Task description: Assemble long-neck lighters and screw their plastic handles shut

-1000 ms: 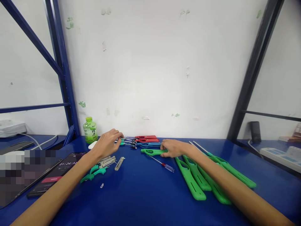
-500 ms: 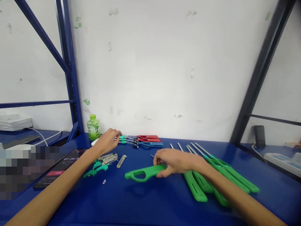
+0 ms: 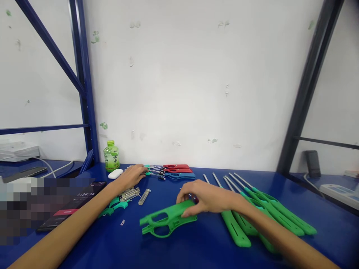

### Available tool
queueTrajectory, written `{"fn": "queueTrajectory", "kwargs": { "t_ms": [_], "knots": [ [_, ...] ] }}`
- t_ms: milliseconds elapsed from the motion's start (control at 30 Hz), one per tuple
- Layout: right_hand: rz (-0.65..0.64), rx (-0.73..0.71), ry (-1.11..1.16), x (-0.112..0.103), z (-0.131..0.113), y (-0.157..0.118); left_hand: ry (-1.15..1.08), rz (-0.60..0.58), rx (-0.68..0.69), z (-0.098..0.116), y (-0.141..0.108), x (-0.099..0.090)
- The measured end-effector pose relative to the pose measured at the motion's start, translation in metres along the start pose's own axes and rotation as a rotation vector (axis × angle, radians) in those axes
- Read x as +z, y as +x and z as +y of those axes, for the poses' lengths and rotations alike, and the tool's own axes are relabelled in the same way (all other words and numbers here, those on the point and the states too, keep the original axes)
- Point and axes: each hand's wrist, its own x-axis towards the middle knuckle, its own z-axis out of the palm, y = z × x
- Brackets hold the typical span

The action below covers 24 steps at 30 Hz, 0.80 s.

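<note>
My right hand (image 3: 206,198) is closed on a green lighter casing (image 3: 168,215), held just above the table. Its two halves show apart at the trigger-loop end, one below the other; a thin dark shaft and a bit of dark red show near the fingers, kind unclear. My left hand (image 3: 133,175) is lowered to the back of the table with fingers bent together, at the teal ends of a row of thin metal lighter parts (image 3: 154,170). What lies under its fingertips is hidden. Those parts lead to red lighter casings (image 3: 176,166) and a blue casing (image 3: 181,175).
Green long-neck lighters (image 3: 277,213) lie on the right, partly under my forearm. Clear fuel tanks (image 3: 130,194), one loose tank (image 3: 144,197), teal triggers (image 3: 114,206) and a small pale piece (image 3: 122,222) lie left. Beyond are a phone (image 3: 75,203), white case (image 3: 115,173) and green bottle (image 3: 111,157).
The green casing's halves have come apart into view, and it has moved slightly left and nearer me. My left hand has come down onto the parts at the back.
</note>
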Motion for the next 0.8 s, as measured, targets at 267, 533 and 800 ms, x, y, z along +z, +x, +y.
{"fn": "queueTrajectory", "kwargs": {
  "t_ms": [267,533,800],
  "knots": [
    [0.182,0.354,-0.291,-0.033,0.081,-0.013,-0.02,-0.001,0.018,-0.003,0.0,0.001],
    [0.065,0.442,-0.36,-0.026,0.12,-0.019,-0.035,0.021,-0.002,-0.005,0.003,-0.008],
    [0.172,0.423,-0.431,-0.021,0.102,-0.015,-0.038,0.144,0.022,0.0,-0.005,-0.035]
  ]
}}
